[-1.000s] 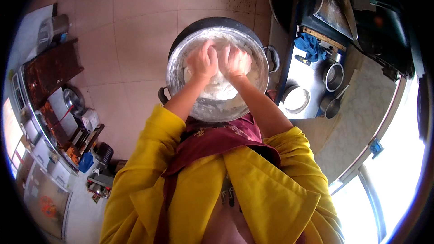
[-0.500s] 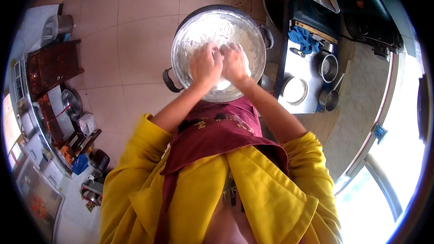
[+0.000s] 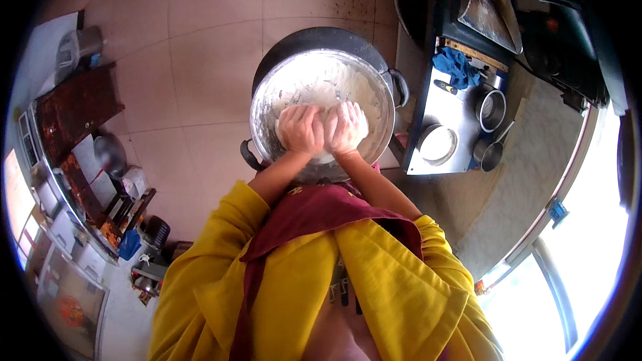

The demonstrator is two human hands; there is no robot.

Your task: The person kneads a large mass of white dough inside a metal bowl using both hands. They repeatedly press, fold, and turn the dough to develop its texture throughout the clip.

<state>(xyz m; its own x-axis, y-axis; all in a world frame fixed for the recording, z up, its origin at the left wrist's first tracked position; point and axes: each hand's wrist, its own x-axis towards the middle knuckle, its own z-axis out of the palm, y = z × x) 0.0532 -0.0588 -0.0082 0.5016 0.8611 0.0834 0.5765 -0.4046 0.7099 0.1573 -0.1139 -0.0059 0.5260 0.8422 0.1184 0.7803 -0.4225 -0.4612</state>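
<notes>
Left hand (image 3: 301, 128) and right hand (image 3: 346, 127) closed into fists, side by side and touching, knuckles pressed into white dough (image 3: 319, 87) inside large metal bowl (image 3: 262, 97). Bowl seated in dark handled pot (image 3: 314, 37) on tiled floor (image 3: 194, 60). Flour smeared up bowl wall. To the right: steel counter (image 3: 435, 103) with blue cloth (image 3: 456, 67) and small metal cups (image 3: 491, 110).

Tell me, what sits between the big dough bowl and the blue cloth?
In the head view, the bowl's dark side handle and a strip of bare floor lie before the blue cloth.
</notes>
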